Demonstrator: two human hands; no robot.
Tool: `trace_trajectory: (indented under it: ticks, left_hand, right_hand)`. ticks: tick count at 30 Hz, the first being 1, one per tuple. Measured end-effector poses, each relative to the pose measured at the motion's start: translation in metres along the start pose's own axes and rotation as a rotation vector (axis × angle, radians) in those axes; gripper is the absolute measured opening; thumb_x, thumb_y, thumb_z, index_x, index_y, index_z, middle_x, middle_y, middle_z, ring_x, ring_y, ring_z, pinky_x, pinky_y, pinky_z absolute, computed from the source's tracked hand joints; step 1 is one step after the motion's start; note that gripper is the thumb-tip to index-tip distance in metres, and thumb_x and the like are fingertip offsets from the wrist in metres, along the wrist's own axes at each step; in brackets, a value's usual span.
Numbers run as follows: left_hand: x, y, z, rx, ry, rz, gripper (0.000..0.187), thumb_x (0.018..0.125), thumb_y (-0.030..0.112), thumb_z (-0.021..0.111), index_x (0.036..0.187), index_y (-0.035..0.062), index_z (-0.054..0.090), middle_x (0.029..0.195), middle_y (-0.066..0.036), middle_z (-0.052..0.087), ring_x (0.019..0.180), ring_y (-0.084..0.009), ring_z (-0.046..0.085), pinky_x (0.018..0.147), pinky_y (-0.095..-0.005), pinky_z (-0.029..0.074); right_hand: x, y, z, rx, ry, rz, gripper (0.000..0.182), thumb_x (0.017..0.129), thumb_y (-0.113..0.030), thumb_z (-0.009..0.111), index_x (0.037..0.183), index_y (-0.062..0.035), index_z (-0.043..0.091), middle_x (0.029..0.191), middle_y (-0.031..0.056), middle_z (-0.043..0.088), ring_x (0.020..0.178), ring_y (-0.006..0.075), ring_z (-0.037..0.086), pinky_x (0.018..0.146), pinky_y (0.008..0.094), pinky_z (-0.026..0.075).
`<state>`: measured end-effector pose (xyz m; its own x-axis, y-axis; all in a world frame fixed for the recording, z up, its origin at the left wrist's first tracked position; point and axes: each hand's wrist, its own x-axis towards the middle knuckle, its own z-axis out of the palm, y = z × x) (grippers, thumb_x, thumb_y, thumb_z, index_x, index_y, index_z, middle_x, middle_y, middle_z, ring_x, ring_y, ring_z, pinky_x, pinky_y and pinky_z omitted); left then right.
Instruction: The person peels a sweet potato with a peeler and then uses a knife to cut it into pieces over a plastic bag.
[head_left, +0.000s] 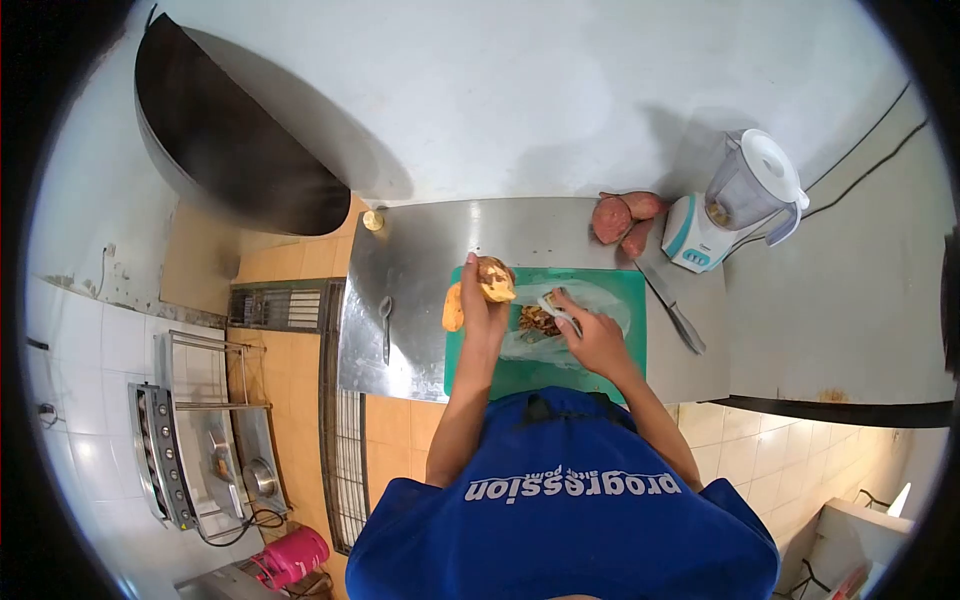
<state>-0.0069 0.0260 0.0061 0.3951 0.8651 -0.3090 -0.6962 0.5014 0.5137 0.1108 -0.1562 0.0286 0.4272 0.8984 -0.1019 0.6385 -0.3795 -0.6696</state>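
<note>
Two hands work in the head view. Toward eleven o'clock on the green board [625, 345], the left hand [483, 322] curls around a part-peeled tuber [495, 277]. The right hand [598, 343] pinches a pale peeler [548, 301], fingers nearly closed, above the peelings [540, 320] at the centre. The tuber looks stiff, fairly heavy, probably slick where bare; its skin should grip best.

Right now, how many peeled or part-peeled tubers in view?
2: a part-peeled one in the left hand; an orange one beside that hand, at the green board's left edge. Others may be hidden.
</note>
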Motion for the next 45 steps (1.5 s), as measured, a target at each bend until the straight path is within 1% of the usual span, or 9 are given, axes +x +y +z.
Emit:
trace_trajectory:
  ticks: [2,5,15,21,33,36,38,41,45]
  left_hand:
    - [0.005,-0.01,-0.017,0.007,-0.111,-0.137,0.023,0.102,0.035,0.066,0.104,0.013,0.059,0.098,-0.003,0.064,0.092,-0.0181,0.064,0.085,-0.038,0.056]
    - [-0.003,-0.016,-0.009,0.082,-0.065,-0.143,0.022,0.103,0.031,0.064,0.103,0.0108,0.056,0.098,-0.003,0.061,0.091,-0.0159,0.062,0.077,-0.0354,0.054]
    - [0.008,0.003,-0.012,0.028,-0.058,0.006,0.021,0.104,0.028,0.062,0.113,0.0103,0.055,0.098,-0.003,0.059,0.088,-0.016,0.061,0.078,-0.0355,0.054]
    - [-0.006,-0.009,-0.013,0.083,-0.04,-0.067,0.021,0.102,0.023,0.063,0.115,0.0091,0.054,0.101,-0.005,0.06,0.09,-0.0189,0.063,0.08,-0.0376,0.056]
    - [-0.007,-0.002,-0.012,0.349,-0.154,-0.106,0.031,0.096,0.023,0.066,0.12,0.0073,0.054,0.112,-0.008,0.061,0.103,-0.0274,0.067,0.079,-0.0413,0.057]
    - [-0.006,-0.003,-0.018,0.336,-0.135,-0.118,0.033,0.096,0.024,0.066,0.122,0.0059,0.054,0.111,-0.009,0.061,0.1,-0.0277,0.067,0.077,-0.0406,0.057]
    - [-0.003,-0.003,-0.027,0.344,-0.134,-0.139,0.035,0.096,0.024,0.066,0.122,0.0051,0.054,0.11,-0.009,0.061,0.1,-0.0277,0.067,0.077,-0.0406,0.057]
    - [-0.001,-0.002,-0.03,0.354,-0.104,-0.147,0.037,0.096,0.025,0.067,0.123,0.0044,0.054,0.107,-0.009,0.061,0.1,-0.0275,0.067,0.075,-0.0409,0.058]
    - [0.0,-0.001,-0.029,0.394,-0.098,-0.174,0.035,0.095,0.024,0.066,0.122,0.004,0.056,0.105,-0.009,0.062,0.099,-0.0274,0.068,0.075,-0.0413,0.059]
  right_hand:
    - [0.009,-0.01,-0.009,0.124,0.087,-0.078,0.053,0.101,-0.035,0.058,0.153,-0.0281,0.05,0.072,0.0208,0.065,0.068,0.0396,0.064,0.072,0.0476,0.051]
    - [0.016,-0.045,-0.033,0.121,-0.055,0.024,0.051,0.101,-0.038,0.056,0.152,-0.031,0.05,0.087,0.0231,0.071,0.082,0.0463,0.067,0.078,0.0534,0.053]
    - [0.002,0.006,0.017,-0.144,-0.114,-0.101,0.051,0.101,-0.042,0.055,0.152,-0.0334,0.051,0.092,0.0247,0.072,0.09,0.0453,0.069,0.085,0.0542,0.054]
    - [0.004,-0.006,-0.001,-0.006,-0.012,-0.016,0.052,0.1,-0.034,0.058,0.152,-0.0309,0.051,0.088,0.0206,0.072,0.082,0.0444,0.068,0.078,0.0513,0.052]
    - [0.007,-0.001,0.011,0.128,0.214,-0.08,0.052,0.1,-0.03,0.06,0.144,-0.0136,0.037,0.089,0.0264,0.068,0.082,0.0487,0.066,0.07,0.0554,0.05]
    - [0.006,0.034,0.026,0.01,0.11,0.042,0.051,0.102,-0.033,0.059,0.142,-0.0116,0.037,0.088,0.0216,0.071,0.078,0.0431,0.07,0.074,0.0546,0.052]
    - [0.012,0.079,0.046,0.264,-0.212,0.301,0.051,0.104,-0.034,0.057,0.142,-0.0081,0.036,0.082,0.0167,0.07,0.067,0.0326,0.069,0.066,0.0484,0.053]
    - [-0.002,0.056,0.029,0.592,-0.071,0.315,0.051,0.105,-0.037,0.056,0.141,-0.006,0.038,0.078,0.0122,0.068,0.059,0.0218,0.064,0.057,0.0398,0.051]
    - [-0.016,0.076,0.038,0.478,-0.102,0.339,0.052,0.105,-0.038,0.056,0.14,-0.0022,0.041,0.079,0.0109,0.068,0.054,0.0165,0.059,0.051,0.0321,0.047]
